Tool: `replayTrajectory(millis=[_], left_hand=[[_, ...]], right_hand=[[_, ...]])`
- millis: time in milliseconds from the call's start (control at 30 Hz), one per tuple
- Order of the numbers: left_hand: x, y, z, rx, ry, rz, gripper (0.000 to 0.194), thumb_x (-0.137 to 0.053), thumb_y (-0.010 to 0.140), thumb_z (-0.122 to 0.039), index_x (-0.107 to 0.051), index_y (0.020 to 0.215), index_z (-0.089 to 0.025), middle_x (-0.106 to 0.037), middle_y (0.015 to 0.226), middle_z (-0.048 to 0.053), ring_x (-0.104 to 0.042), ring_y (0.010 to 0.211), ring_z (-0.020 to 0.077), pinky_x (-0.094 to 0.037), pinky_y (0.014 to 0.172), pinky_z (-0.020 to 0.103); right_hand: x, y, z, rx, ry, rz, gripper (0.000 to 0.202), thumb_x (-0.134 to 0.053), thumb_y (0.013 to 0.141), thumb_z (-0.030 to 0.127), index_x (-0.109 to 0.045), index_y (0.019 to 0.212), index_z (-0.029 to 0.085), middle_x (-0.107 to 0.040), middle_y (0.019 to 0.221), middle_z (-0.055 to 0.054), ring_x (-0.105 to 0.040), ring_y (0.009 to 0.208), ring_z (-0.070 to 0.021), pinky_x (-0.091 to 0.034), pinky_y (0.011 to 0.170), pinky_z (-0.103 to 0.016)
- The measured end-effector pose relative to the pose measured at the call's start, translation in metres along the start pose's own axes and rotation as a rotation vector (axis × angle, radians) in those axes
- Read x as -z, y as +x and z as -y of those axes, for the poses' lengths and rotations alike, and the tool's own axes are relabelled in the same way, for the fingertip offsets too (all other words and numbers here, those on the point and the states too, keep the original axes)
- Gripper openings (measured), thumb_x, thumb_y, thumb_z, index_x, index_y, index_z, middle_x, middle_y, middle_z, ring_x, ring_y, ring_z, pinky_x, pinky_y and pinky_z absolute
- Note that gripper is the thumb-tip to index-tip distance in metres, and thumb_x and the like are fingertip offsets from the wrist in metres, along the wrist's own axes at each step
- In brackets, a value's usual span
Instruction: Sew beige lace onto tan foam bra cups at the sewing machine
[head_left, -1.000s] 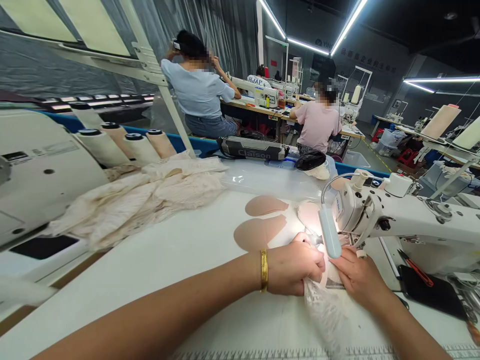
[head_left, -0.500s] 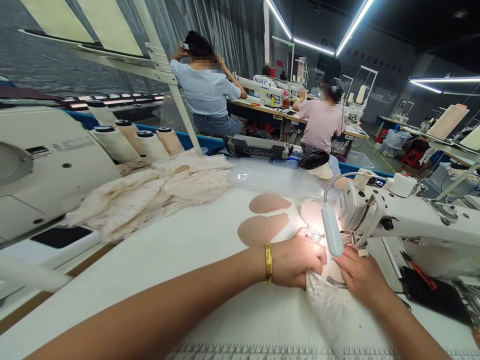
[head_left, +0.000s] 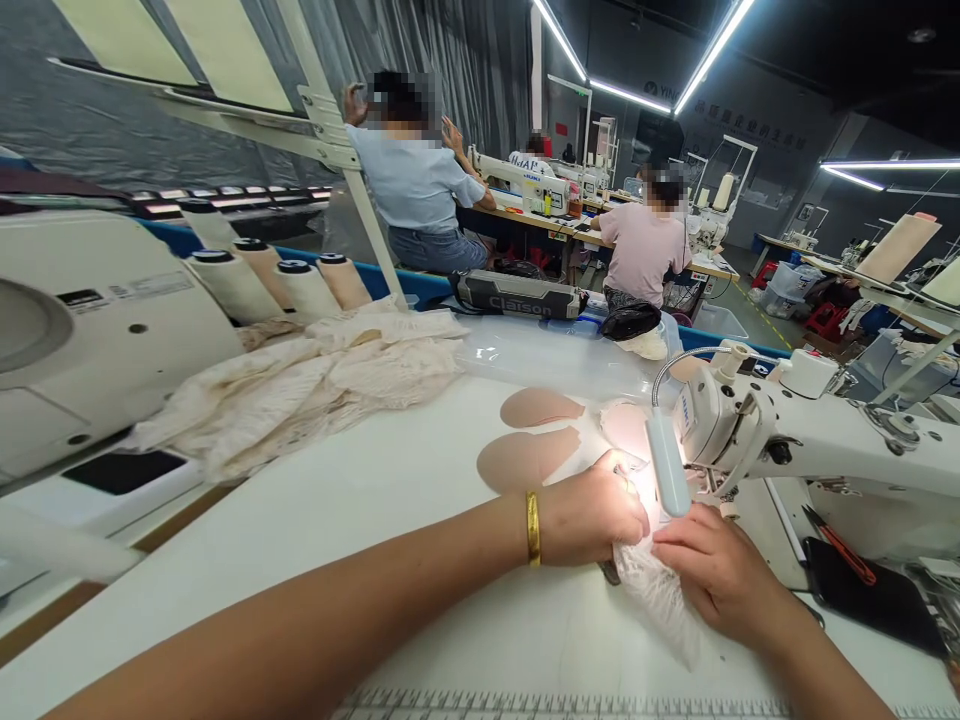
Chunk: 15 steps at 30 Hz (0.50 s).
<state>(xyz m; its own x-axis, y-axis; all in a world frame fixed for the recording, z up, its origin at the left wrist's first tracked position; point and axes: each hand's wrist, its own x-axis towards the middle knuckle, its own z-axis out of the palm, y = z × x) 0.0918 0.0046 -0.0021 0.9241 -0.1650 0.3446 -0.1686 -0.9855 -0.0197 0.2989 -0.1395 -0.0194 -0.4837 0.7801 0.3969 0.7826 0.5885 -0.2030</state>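
Under the bright lamp (head_left: 666, 465), my left hand (head_left: 592, 515) is closed on a piece of white lace fabric (head_left: 660, 600), with a gold bracelet on its wrist. My right hand (head_left: 724, 575) pinches the same lace from the right, its fingertips close to the left ones. The lace hangs down between both hands onto the white table. Just behind them stands the head of a white sewing machine (head_left: 712, 415); its needle area is partly hidden by the lamp. A small dark object (head_left: 609, 572), its kind unclear, peeks out below my left hand.
Two beige-pink cup-shaped pieces (head_left: 529, 458) lie left of the machine, with a paler one (head_left: 626, 425) beside it. Cream lace (head_left: 315, 385) is heaped at the left by thread cones (head_left: 236, 285). Orange-handled snips (head_left: 844, 550) rest on a black item at right. Co-workers sit beyond.
My right hand has drawn back from beside the needle and closed on the lace nearer my left hand. The lace is bunched more to the right. The dark object has come into sight.
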Motion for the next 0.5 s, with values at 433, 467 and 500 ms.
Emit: replayTrajectory(millis=[433, 467, 500], left_hand=[[-0.009, 0.0, 0.003, -0.019, 0.202, -0.072, 0.028, -0.055, 0.063, 0.007, -0.041, 0.061, -0.018, -0.051, 0.061, -0.004, -0.043, 0.057, 0.0136, -0.034, 0.072, 0.038], [-0.011, 0.0, 0.003, -0.01, 0.216, -0.081, 0.029, -0.055, 0.066, 0.007, -0.041, 0.061, -0.018, -0.05, 0.061, -0.004, -0.042, 0.057, 0.0136, -0.034, 0.072, 0.038], [-0.014, 0.001, 0.003, -0.004, 0.231, -0.09, 0.029, -0.055, 0.069, 0.007, -0.041, 0.061, -0.018, -0.05, 0.061, -0.004, -0.042, 0.058, 0.0137, -0.034, 0.071, 0.037]], right_hand=[[-0.002, -0.001, -0.005, -0.012, -0.034, -0.039, 0.033, -0.046, 0.089, 0.002, -0.066, 0.105, 0.022, -0.072, 0.1, -0.004, -0.055, 0.086, -0.0199, -0.044, 0.069, -0.032], [-0.003, -0.001, -0.006, -0.022, -0.043, -0.045, 0.034, -0.046, 0.088, 0.002, -0.066, 0.105, 0.022, -0.072, 0.099, -0.004, -0.055, 0.086, -0.0199, -0.044, 0.07, -0.032], [-0.004, -0.002, -0.008, -0.034, -0.055, -0.049, 0.034, -0.046, 0.088, 0.001, -0.066, 0.105, 0.022, -0.072, 0.098, -0.004, -0.056, 0.087, -0.0201, -0.045, 0.071, -0.031]])
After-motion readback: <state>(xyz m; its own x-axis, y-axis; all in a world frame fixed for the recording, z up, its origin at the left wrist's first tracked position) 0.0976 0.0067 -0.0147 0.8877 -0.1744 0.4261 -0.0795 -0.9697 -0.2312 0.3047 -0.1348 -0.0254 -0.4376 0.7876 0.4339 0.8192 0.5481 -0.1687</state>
